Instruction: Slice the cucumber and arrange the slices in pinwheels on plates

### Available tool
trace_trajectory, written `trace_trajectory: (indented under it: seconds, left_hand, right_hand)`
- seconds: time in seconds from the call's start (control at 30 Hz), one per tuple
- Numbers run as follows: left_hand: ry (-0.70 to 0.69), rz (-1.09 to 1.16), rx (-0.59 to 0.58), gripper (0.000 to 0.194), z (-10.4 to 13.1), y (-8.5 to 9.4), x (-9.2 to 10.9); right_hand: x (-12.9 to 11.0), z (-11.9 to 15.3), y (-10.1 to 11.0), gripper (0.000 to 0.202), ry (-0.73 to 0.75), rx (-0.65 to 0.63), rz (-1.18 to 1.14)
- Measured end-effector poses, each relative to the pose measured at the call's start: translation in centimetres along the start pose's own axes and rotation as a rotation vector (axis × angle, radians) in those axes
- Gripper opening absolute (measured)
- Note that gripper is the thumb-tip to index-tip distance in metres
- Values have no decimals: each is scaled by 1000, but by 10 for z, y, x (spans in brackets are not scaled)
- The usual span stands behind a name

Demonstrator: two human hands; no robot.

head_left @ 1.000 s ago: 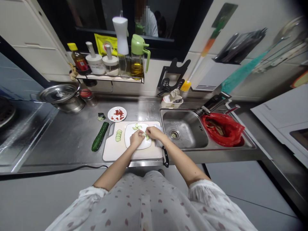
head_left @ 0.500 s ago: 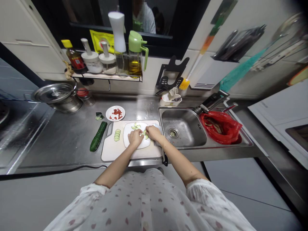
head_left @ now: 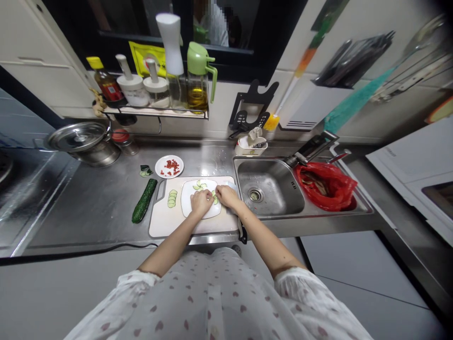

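A white plate [head_left: 187,200] lies on the cutting board [head_left: 159,224], with green-edged cucumber pieces [head_left: 199,185] at its top. My left hand [head_left: 201,202] is over the plate's middle, fingers bent together. Close by on the right, my right hand [head_left: 227,195] has its fingertips pinched at the plate's right edge, beside more cucumber pieces [head_left: 215,197]. What the fingertips hold is too small to make out. Overlapping cucumber slices [head_left: 172,199] lie on the board left of the plate. A knife handle [head_left: 243,234] shows at the board's right edge.
A whole cucumber [head_left: 144,201] lies left of the board, cucumber scraps [head_left: 145,171] above it. Behind the board stands a small plate [head_left: 159,166] of red pieces. The sink [head_left: 279,189] and a red bag [head_left: 327,189] are at the right, a lidded pot [head_left: 92,153] at the back left.
My left hand has shifted slightly right, towards the pieces at the plate's right side. My right hand has barely moved. The camera view has tilted slightly.
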State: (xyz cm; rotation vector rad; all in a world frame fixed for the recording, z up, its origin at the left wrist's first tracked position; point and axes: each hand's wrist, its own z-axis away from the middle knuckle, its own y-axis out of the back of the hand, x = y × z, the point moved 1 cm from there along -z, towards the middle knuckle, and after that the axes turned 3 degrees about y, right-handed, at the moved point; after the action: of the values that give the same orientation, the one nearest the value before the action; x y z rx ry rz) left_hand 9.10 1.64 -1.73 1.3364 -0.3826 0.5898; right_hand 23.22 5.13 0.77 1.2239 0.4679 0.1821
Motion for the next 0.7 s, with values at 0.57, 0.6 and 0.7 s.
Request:
trace_trajectory:
  seconds: [0.57,0.6,0.7]
  left_hand:
    - [-4,-71,-19,13,-3,-5,1]
    - [-6,-72,-17,13,-3,-5,1]
    - [-16,-79,-6,14,-3,-6,0]
  right_hand:
    - [-2,1,-1,24,37,-20,27]
    - [-1,1,-2,25,53,-15,25]
    - [0,0,-4,27,97,-19,11]
